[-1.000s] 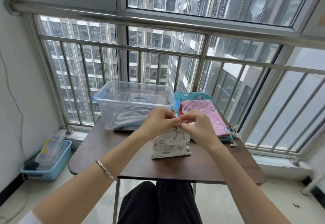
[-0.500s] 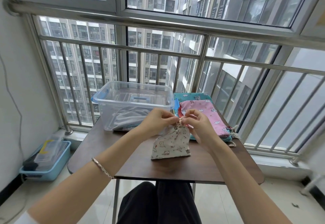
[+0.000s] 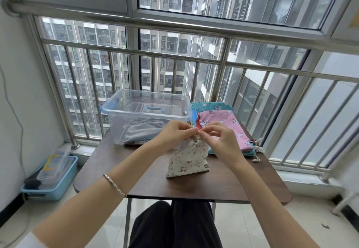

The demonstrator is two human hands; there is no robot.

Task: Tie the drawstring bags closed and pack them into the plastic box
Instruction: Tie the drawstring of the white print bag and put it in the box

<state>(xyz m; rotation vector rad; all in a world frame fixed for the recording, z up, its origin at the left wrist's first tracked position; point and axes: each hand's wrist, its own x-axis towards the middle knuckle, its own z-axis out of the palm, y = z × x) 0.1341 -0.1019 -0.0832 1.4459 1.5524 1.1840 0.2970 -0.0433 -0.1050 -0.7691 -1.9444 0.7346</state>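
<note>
One plastic box [image 3: 124,125], three bags [image 3: 187,158] (outside it)

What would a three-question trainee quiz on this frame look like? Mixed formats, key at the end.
1. True or false: the left hand and right hand both pinch at the gathered neck of the white cat-print bag.
2. Relative to the plastic box, the pink bag lies: A) inside it; B) to its right, on top of the teal bag; C) underneath it.
3. Fill in: the white cat-print bag rests on the ___.
Key: 1 true; 2 B; 3 table.
</note>
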